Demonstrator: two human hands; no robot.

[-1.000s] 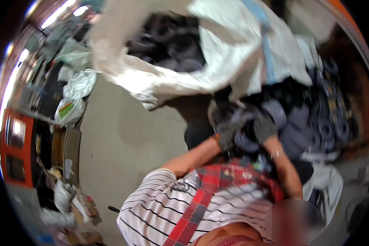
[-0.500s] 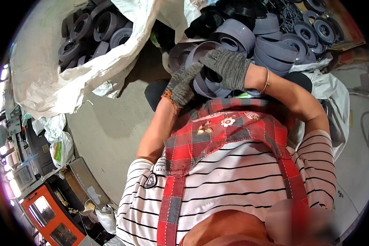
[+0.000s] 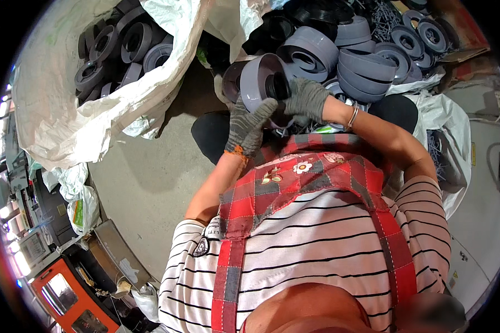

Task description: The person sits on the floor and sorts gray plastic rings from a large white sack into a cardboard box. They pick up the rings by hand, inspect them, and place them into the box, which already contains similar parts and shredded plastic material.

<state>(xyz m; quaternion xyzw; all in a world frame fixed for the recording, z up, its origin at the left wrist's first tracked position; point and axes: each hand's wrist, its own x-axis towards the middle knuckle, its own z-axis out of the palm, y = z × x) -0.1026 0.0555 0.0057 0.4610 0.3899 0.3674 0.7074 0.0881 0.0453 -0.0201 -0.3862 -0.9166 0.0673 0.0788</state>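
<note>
My left hand [image 3: 246, 126], in a grey knitted glove, grips a round grey plastic part [image 3: 255, 83] with a wide smooth wall. Its thumb lies along the near side, and its fingers reach round the left outer side. A black ring-shaped piece [image 3: 276, 86] shows at the open side of the grey part. My right hand [image 3: 308, 101], gloved too, is closed at that black ring from the right, with its fingertips partly hidden. Just beyond my hands, more grey round parts [image 3: 310, 51] lie heaped, some stacked inside one another.
A white woven sack [image 3: 166, 83] at the far left holds several dark grey round parts [image 3: 105, 41]. Black rings [image 3: 316, 12] and thin grey pieces [image 3: 384, 21] lie at the back. More white sacking [image 3: 450, 144] hangs at the right; an orange machine [image 3: 72, 294] stands lower left.
The grey part has turned so its open side and the black ring now show. My left thumb has moved away from my right fingers, and my right hand has shifted slightly nearer.
</note>
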